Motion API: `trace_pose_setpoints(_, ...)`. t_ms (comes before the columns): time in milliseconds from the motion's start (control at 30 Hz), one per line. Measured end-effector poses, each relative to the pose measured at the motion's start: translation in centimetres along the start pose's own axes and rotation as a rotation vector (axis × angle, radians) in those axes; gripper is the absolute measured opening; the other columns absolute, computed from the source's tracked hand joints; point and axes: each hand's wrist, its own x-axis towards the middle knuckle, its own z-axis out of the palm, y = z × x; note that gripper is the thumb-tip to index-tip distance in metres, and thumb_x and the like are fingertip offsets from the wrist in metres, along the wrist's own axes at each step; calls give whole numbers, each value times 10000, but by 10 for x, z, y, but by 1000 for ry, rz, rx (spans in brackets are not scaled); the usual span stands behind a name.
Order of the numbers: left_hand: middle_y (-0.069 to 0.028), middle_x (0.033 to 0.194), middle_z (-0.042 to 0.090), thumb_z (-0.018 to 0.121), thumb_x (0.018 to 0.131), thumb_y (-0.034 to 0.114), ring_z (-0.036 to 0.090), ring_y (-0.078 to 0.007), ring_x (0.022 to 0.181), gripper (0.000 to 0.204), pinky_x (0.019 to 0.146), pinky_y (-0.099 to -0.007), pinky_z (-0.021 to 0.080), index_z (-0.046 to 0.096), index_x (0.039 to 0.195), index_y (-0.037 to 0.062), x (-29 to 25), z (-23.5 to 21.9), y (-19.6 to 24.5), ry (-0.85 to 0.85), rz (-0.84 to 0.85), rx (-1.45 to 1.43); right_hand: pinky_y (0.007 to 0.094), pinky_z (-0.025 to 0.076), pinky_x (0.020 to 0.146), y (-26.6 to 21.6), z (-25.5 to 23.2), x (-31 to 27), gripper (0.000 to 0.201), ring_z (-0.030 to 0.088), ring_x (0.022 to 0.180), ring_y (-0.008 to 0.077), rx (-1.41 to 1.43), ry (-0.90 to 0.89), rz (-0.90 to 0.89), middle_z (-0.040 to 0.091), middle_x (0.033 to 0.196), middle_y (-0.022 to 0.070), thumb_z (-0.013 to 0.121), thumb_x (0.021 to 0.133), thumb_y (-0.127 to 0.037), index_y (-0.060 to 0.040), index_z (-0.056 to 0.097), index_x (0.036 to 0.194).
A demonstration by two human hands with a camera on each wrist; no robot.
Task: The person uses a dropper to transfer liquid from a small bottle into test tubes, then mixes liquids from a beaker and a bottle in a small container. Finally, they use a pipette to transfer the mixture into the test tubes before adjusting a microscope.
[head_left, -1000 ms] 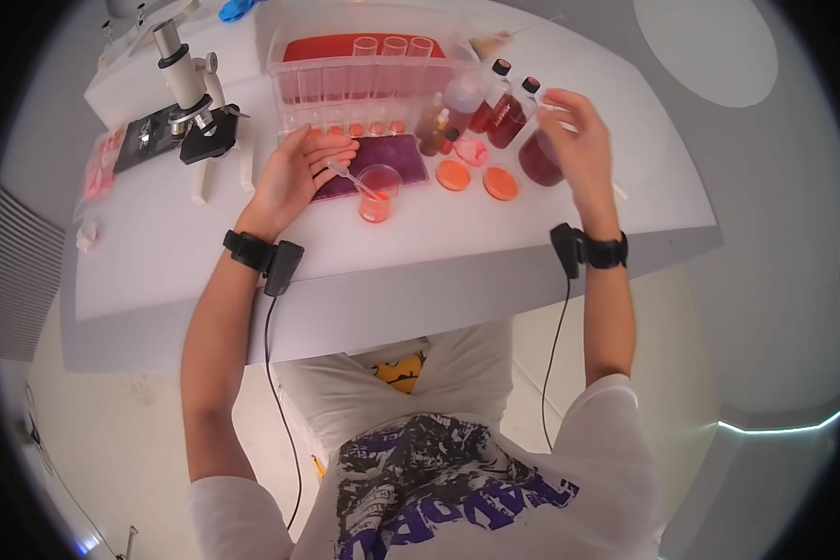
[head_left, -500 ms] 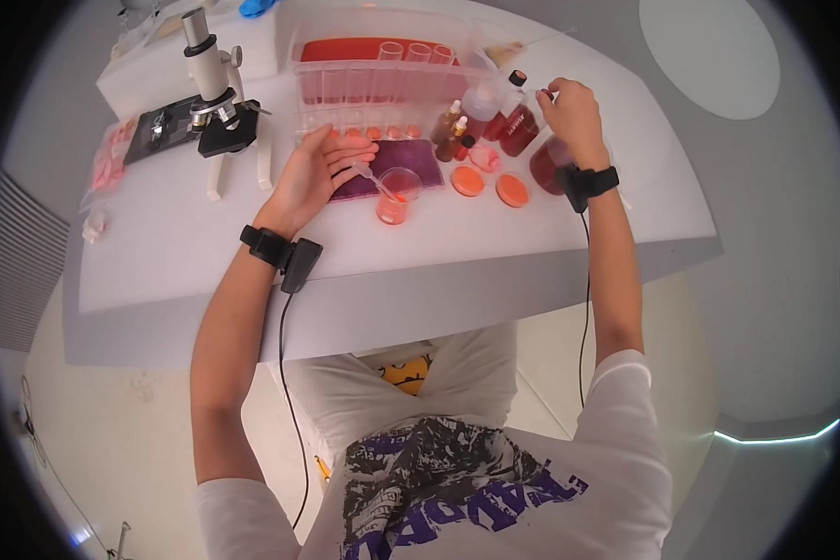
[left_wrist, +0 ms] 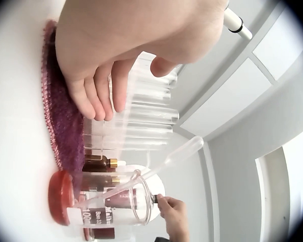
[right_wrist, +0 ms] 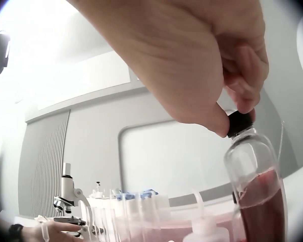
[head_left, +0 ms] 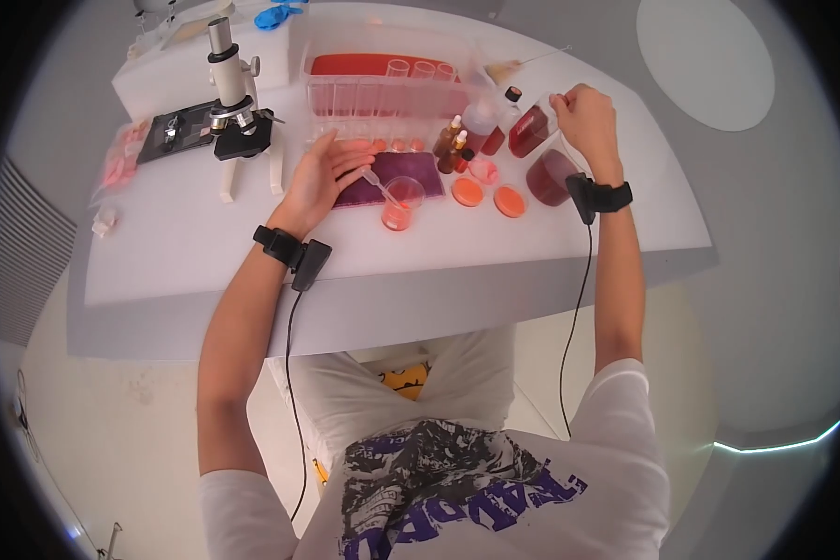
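My right hand [head_left: 588, 126] pinches the black cap [right_wrist: 240, 122] of a clear bottle [head_left: 529, 133] of dark red liquid, which leans toward the hand in the head view. Low over the purple cloth [head_left: 411, 177], my left hand [head_left: 329, 179] has its fingers extended and nothing in its grasp. Beside those fingers stands a small clear beaker [head_left: 398, 219] of orange-red liquid. A plastic dropper [left_wrist: 177, 155] leans in it, bulb end up. A wider container of dark red liquid [head_left: 548, 179] is just below the right hand.
Two orange dishes [head_left: 467, 192], brown dropper bottles [head_left: 445, 140] and a white squeeze bottle [head_left: 479, 119] stand in the middle. Behind are clear tubes [head_left: 398, 73] and a plastic bin [head_left: 322, 93] with red contents. A microscope [head_left: 233, 93] is at left; the table edge [head_left: 392, 280] lies in front.
My right hand has gone from above the wide container to the bottle's cap and pinched it; the bottle now tilts. The left hand stays by the beaker while the head view shifts.
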Motion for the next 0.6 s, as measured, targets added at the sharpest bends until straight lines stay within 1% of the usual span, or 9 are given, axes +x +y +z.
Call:
trace_pose_setpoints(100,-195,1387,744,444,1191,460,697,-262,1275,585,1131,-389,531,696,1355,-42,6,-11,5,51,118,31,491,522,634,-19,-41,-1,429,605,666,481,-3,98,-88,627,676,250,787,933,-273,61,609,731)
trace_pose_setpoints(200,-142,1339,768,506,1184,429,693,-221,1238,530,1084,-369,534,741,1310,-30,-7,-2,27,206,366,228,463,474,585,-44,-76,-3,471,519,595,442,3,120,-148,561,625,224,769,932,-307,49,562,703)
trace_pose_setpoints(267,-104,1264,792,573,1173,356,686,-171,1181,454,1048,-342,530,774,1262,-40,-38,25,49,345,731,612,448,455,567,-67,-94,-10,491,485,564,418,21,121,-171,532,602,211,765,928,-329,47,549,697)
trace_pose_setpoints(300,-100,1227,804,625,1149,254,694,-141,1115,364,1022,-322,535,780,1256,-57,-53,43,53,309,791,627,441,458,565,-82,-102,-17,493,494,545,406,93,135,-202,529,577,196,771,916,-350,41,570,693)
trace_pose_setpoints(367,-105,1243,807,749,1059,153,740,-158,1046,339,952,-320,579,751,1343,-32,-98,94,56,191,685,774,434,462,563,-112,-115,-32,496,504,526,394,179,145,-233,526,552,181,777,904,-371,34,591,689)
trace_pose_setpoints(433,-122,1243,807,914,912,162,767,-172,1101,542,965,-321,592,728,1388,-20,-119,129,35,135,757,865,387,480,565,-141,-124,-48,460,607,549,287,221,-8,-254,617,609,116,865,901,-400,13,703,781)
trace_pose_setpoints(533,-154,1195,807,926,889,164,775,-184,1085,571,989,-336,594,719,1383,-33,-137,156,14,181,811,1031,381,468,556,-169,-112,-72,454,582,530,272,309,-75,-308,612,605,102,872,888,-380,-4,665,739)
trace_pose_setpoints(567,-154,1195,807,926,889,164,775,-184,1085,571,989,-336,594,719,1383,-33,-141,155,12,178,805,1038,457,489,562,-177,-102,-79,473,612,580,362,323,-3,-374,625,607,166,822,853,-390,13,645,679)
trace_pose_setpoints(600,-159,1160,808,916,895,157,777,-189,1056,569,986,-342,595,709,1385,-45,-144,154,8,208,717,953,457,489,562,-183,-100,-82,473,612,580,362,328,-4,-364,625,607,166,822,853,-390,13,645,679)
